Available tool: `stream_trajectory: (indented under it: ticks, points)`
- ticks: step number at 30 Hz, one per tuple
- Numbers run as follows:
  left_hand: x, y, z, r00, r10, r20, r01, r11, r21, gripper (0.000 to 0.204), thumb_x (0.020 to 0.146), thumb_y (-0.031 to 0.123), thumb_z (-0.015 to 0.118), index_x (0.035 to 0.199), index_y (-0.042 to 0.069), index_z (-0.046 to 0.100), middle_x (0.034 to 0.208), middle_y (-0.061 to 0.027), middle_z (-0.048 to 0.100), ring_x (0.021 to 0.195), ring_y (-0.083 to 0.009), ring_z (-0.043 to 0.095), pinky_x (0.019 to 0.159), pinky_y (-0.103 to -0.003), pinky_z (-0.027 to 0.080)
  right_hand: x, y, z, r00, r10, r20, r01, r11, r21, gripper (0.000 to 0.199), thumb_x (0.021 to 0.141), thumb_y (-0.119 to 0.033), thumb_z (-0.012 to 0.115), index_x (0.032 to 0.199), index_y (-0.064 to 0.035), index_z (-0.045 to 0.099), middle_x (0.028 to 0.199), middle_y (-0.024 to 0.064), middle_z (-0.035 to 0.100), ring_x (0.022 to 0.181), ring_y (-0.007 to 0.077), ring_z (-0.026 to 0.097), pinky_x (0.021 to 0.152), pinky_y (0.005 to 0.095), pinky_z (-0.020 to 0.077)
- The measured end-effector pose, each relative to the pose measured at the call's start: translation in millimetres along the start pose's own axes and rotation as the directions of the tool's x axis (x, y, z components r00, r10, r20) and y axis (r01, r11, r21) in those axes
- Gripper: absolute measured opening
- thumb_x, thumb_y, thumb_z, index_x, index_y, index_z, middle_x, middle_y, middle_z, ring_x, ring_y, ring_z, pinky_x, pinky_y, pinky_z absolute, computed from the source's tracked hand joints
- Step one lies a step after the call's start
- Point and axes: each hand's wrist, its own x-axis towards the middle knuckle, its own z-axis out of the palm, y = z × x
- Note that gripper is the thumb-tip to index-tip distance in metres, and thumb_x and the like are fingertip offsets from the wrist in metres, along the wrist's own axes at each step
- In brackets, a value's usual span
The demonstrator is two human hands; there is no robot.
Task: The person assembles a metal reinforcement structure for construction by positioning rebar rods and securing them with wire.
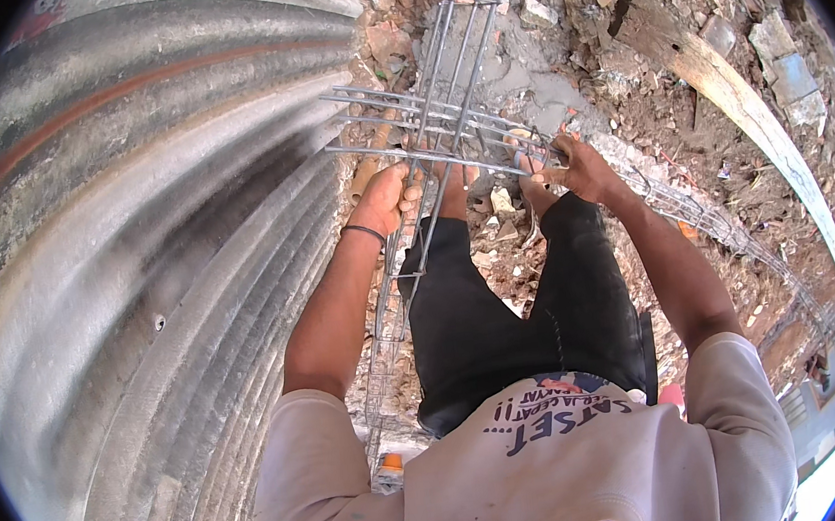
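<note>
A long rebar cage (458, 51) of thin steel bars runs away from me between my legs. Shorter crossing bars (397, 149) lie over it and reach out to both sides. My left hand (387, 201) is closed round a bar on the cage's left side, with a dark band on the wrist. On the right, my right hand (585, 170) has its fingers curled at the right ends of the crossing bars. Whether it also pinches something small there is hidden. My bare feet and lower legs show partly behind the bars.
Grey corrugated sheeting (163, 225) stands close along my left. Wet grey mortar (537, 93) lies under the far bars. Another rebar cage (725, 221) stretches off to the right. Rubble covers the ground, with a long pale wooden plank (761, 117) at the far right.
</note>
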Motion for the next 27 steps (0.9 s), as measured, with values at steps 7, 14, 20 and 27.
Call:
stream_trajectory:
  ticks: [7, 14, 20, 27]
  points:
    - [-8, -11, -9, 0.961, 0.276, 0.032, -0.275, 0.961, -0.032, 0.024, 0.09, 0.03, 0.068, 0.094, 0.009, 0.056, 0.065, 0.0007, 0.052, 0.051, -0.0084, 0.044, 0.048, -0.025, 0.037, -2, -7, -1, 1.0, -0.024, -0.013, 0.025, 0.995, 0.1, 0.053, 0.076, -0.032, 0.085, 0.108, 0.0027, 0.061, 0.097, 0.0207, 0.063, 0.091, 0.031, 0.061, 0.082, 0.0393, 0.0485]
    - [-17, -25, 23, 0.635, 0.77, -0.067, -0.394, 0.397, 0.829, 0.039, 0.078, 0.022, 0.079, 0.1, 0.001, 0.056, 0.079, -0.0076, 0.057, 0.069, -0.0152, 0.054, 0.064, -0.032, 0.048, 9, -4, -2, 0.996, 0.063, 0.058, -0.06, 0.997, -0.056, 0.063, 0.075, -0.038, 0.086, 0.115, 0.0031, 0.061, 0.103, 0.0202, 0.064, 0.097, 0.0321, 0.063, 0.086, 0.0409, 0.0486]
    - [-20, -30, 26, 0.64, 0.757, -0.13, -0.355, 0.442, 0.824, 0.035, 0.078, 0.021, 0.079, 0.096, 0.001, 0.056, 0.073, -0.005, 0.056, 0.065, -0.0144, 0.053, 0.061, -0.035, 0.047, 10, 13, 12, 0.976, 0.198, 0.09, -0.205, 0.7, 0.684, 0.055, 0.082, -0.034, 0.081, 0.117, 0.0034, 0.059, 0.103, 0.0136, 0.063, 0.098, 0.0249, 0.063, 0.085, 0.0377, 0.0505]
    - [-34, -30, 31, 0.657, 0.727, -0.199, -0.353, 0.529, 0.771, 0.037, 0.079, 0.018, 0.079, 0.102, -0.001, 0.057, 0.082, -0.0054, 0.063, 0.072, -0.0122, 0.057, 0.065, -0.031, 0.049, 3, 7, 13, 0.94, 0.232, 0.252, -0.302, 0.214, 0.929, 0.036, 0.099, -0.023, 0.058, 0.121, 0.0061, 0.053, 0.119, 0.0128, 0.05, 0.104, 0.0252, 0.06, 0.09, 0.0446, 0.0586]
